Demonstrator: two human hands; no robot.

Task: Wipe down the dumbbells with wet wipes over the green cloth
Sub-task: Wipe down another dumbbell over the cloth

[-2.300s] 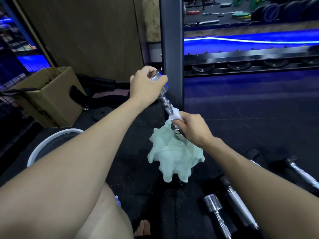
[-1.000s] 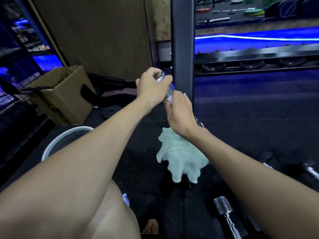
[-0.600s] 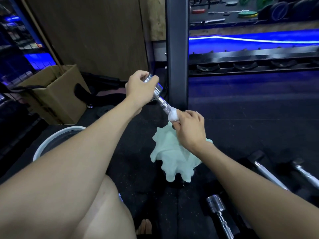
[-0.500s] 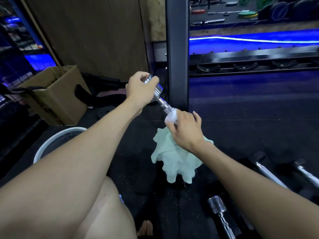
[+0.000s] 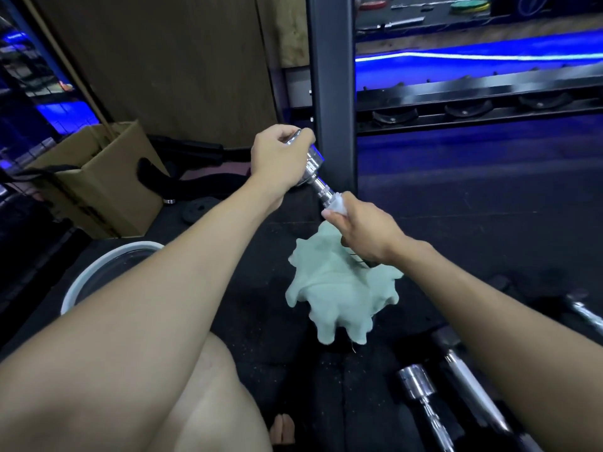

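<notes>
My left hand [image 5: 279,159] grips the upper head of a chrome dumbbell [image 5: 316,169] that tilts down to the right. Around its handle, my right hand [image 5: 365,228] holds a white wet wipe [image 5: 337,203]. The dumbbell's lower end is hidden behind my right hand. A crumpled pale green cloth [image 5: 339,296] lies on the black rubber floor just under that hand.
More chrome dumbbells [image 5: 424,398] lie on the floor at the lower right. A white-rimmed bucket [image 5: 107,265] stands at the left, a cardboard box [image 5: 94,181] behind it. A black rack post [image 5: 332,93] rises just behind the held dumbbell.
My right hand slid the wipe up the handle toward the left hand, back down, and now sits on the handle just below the upper head. My left hand kept its grip.
</notes>
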